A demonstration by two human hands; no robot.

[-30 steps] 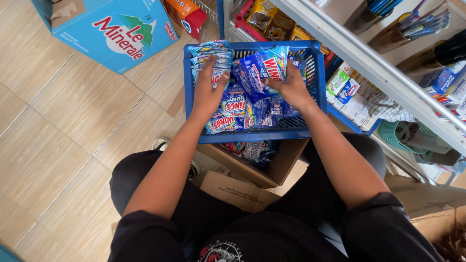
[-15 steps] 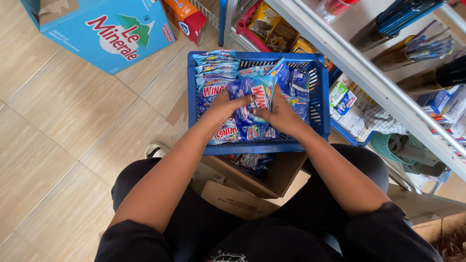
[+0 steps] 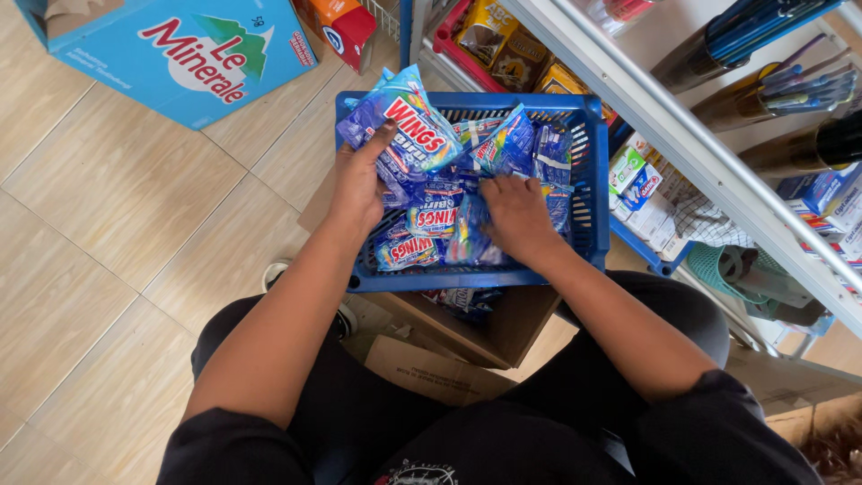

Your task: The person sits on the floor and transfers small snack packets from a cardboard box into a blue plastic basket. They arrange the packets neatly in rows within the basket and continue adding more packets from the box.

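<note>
Head view: person squats over a blue plastic basket (image 3: 588, 193) resting on an open cardboard box (image 3: 489, 328). Basket is full of blue sachet packs (image 3: 431, 220). Left hand (image 3: 359, 184) grips a bunch of blue packets (image 3: 409, 130) at the basket's left side, thumb over the top one, lifted slightly above the pile. Right hand (image 3: 516, 216) lies palm down on the packs in the middle, fingers spread and bent into them; whether it holds one cannot be told. Light blue carton (image 3: 180, 54) sits on the tiled floor (image 3: 108, 224) at upper left. Metal shelf rack (image 3: 682, 135) with goods to the right.
</note>
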